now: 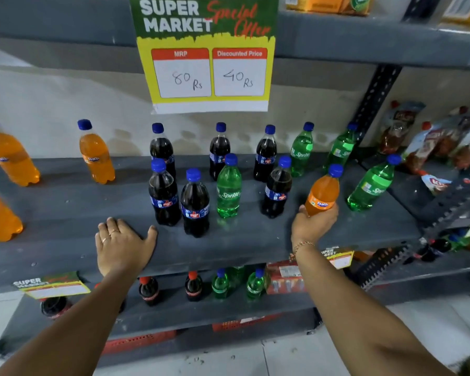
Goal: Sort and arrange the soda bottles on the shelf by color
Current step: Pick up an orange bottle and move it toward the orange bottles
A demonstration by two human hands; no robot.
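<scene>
On the grey shelf [65,240] in front of me, my right hand [314,225] was wrapped around the base of an orange bottle [323,192], fingers closed on its lower end so I could carry it by the bottom; it leaned a little to the right, and I could not tell whether its base was on the shelf or just off it. My left hand [121,245] lay flat and spread on the shelf's front part, gripping nothing, I judged to steady myself as I reached. The bottle stood among the wrong colours: a green bottle [371,185] just right of my right hand, a dark cola bottle [277,189] just left of it. Between my hands stood a cluster of colas with one stray green bottle [228,188] in their midst. The other orange bottles [97,154] were well to the left, beyond my left hand, so I judged mine belonged over there. Passing it across the crowded colas risked knocking one down.
</scene>
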